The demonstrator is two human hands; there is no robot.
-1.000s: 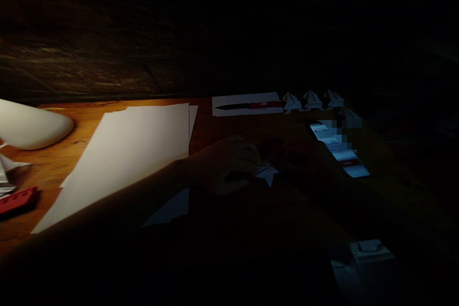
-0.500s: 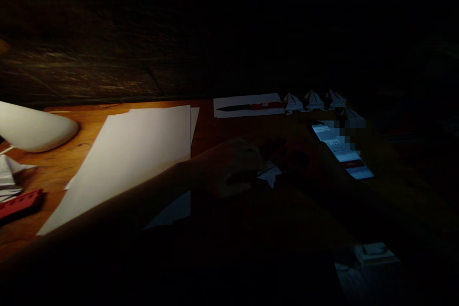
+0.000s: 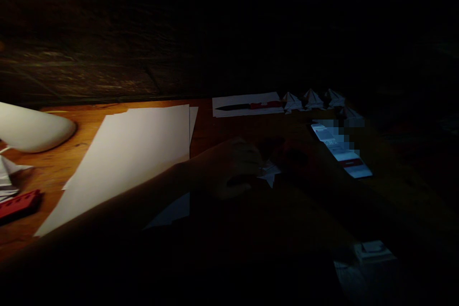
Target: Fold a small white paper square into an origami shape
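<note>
The scene is very dark. My left hand rests on the wooden table at the centre, fingers curled down onto a small folded white paper piece. My right hand is a dim shape just right of that paper, touching or nearly touching it; its fingers are lost in shadow. A stack of white paper sheets lies to the left of my left forearm.
A lit phone lies to the right. At the back, a red-handled knife rests on a white sheet beside several folded paper figures. A white lamp shade and a red object sit at far left.
The folded paper piece between my hands has shifted slightly and shows a little more. Both hands stay in about the same place.
</note>
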